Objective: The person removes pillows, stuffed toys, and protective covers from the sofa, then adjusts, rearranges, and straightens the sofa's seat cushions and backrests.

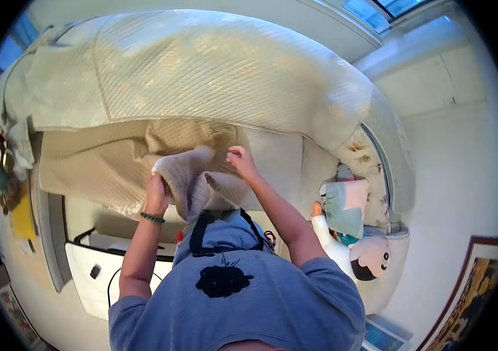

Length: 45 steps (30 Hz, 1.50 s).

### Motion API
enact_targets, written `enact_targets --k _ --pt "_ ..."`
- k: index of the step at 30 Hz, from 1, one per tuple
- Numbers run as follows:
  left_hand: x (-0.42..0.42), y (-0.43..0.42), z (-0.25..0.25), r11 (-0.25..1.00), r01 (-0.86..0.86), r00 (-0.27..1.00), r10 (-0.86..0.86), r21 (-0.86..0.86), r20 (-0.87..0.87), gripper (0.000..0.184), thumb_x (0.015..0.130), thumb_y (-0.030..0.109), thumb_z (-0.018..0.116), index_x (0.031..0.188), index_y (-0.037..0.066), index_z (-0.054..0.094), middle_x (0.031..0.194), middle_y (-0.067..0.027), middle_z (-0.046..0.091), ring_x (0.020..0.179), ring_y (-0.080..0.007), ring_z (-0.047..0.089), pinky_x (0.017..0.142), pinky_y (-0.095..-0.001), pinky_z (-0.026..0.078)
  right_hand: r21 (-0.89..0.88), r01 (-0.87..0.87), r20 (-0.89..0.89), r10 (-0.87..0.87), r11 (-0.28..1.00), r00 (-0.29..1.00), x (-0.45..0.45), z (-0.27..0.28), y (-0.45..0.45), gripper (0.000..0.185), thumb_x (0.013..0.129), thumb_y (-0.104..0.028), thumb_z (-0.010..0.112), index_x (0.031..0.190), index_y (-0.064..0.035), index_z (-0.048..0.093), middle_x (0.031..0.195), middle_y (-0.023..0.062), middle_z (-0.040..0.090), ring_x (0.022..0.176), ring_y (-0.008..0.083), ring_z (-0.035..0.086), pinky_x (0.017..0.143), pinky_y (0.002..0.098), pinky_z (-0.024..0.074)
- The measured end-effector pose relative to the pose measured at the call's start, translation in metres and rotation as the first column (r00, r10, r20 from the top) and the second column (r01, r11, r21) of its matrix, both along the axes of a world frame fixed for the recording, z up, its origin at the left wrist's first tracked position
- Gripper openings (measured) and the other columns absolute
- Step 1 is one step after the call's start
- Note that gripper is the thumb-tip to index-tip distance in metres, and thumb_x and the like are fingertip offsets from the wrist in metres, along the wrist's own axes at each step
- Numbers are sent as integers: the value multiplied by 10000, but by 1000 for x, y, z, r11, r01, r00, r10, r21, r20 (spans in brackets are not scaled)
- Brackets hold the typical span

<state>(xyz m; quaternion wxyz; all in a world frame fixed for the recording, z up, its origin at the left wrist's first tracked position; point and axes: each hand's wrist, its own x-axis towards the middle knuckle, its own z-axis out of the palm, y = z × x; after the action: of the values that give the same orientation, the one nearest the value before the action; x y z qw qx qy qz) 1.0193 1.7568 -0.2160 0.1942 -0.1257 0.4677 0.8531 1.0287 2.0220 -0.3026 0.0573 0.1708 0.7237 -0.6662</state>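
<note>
A beige quilted cover (pixel 97 164) spreads over the seat of the sofa from nine to eleven o'clock, its near part bunched into loose folds just left of centre, in front of the person. The left hand (pixel 156 192), at nine o'clock, is closed around a raised fold, thumb uppermost. The right hand (pixel 241 161), close to the centre, has its fingers partly curled above the cloth; whether it pinches any fabric or only hangs beside it, I cannot tell.

The cover looks soft and limp, with enough padding to make thick, rounded folds. It should be light for its size, though a wide spread of it may drag on the seat; nothing about it seems fragile or slippery. The edges or corners, taken one in each hand, look the best places to hold; a grip mid-cloth would probably bunch it.

A pale quilted cover (pixel 214 70) drapes the sofa back from ten to two o'clock. A round-headed plush toy (pixel 377 257) lies at four o'clock, beside a pale blue and pink cushion (pixel 345 205).
</note>
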Motion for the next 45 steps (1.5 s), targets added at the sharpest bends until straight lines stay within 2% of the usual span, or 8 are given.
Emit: enact_targets --k 4,6,9,15,18,25,33,45 --pt "-18 -11 -27 999 -24 983 19 25 184 368 859 136 290 1075 -58 517 959 -173 602 847 -261 610 769 -357 504 173 216 181 -246 961 952 -8 -72 75 394 815 -179 514 1177 -44 437 932 82 573 806 172 551 684 291 453" --pt "-36 -10 -79 935 126 982 -72 -330 173 284 838 95 336 1025 11 534 947 -117 585 832 -200 580 735 -346 486 202 288 284 -337 936 897 -22 -98 129 415 837 -207 471 1222 -67 398 916 72 561 787 153 522 646 272 430" --pt "-45 31 -24 935 27 986 -82 -353 -143 260 767 8 358 947 28 544 888 -64 576 822 -157 542 716 -288 451 203 509 295 -547 837 783 -38 -101 189 469 764 -115 578 1203 -61 422 621 14 420 461 86 365 390 223 291" --pt "-51 113 -15 840 361 897 -432 -405 -97 294 768 66 448 1043 42 547 838 -15 575 771 -81 516 657 -236 426 720 334 6 -487 608 873 -95 -103 293 711 701 -145 613 1318 -29 278 1268 211 384 1151 305 403 942 412 346" --pt "-46 148 -85 771 144 782 -472 -620 -406 297 755 89 477 1041 44 545 874 -75 613 816 -181 578 709 -306 446 923 163 34 -498 348 866 -127 -107 338 762 663 -217 679 1278 31 303 1296 209 370 1176 328 384 962 392 335" --pt "-38 155 -132 118 117 788 -615 -986 20 263 703 173 532 943 98 611 896 -141 609 854 -314 567 742 -401 444 896 259 -68 -466 360 882 -166 -81 368 798 672 -288 699 1312 -55 283 1231 209 421 1096 333 447 919 411 381" --pt "-35 132 -150 157 187 850 -521 -970 80 239 740 203 538 955 121 603 921 -116 599 863 -303 561 756 -395 434 890 317 -189 -365 329 911 -194 -143 426 383 826 -192 540 1128 37 484 1061 225 536 961 375 513 792 430 417" --pt "-19 98 -167 251 209 804 -595 -945 21 318 739 280 570 998 98 594 917 -136 613 852 -307 577 744 -392 449 573 630 -583 -279 524 763 -166 33 332 408 869 -273 395 1044 50 571 1046 244 550 962 345 525 845 378 397"
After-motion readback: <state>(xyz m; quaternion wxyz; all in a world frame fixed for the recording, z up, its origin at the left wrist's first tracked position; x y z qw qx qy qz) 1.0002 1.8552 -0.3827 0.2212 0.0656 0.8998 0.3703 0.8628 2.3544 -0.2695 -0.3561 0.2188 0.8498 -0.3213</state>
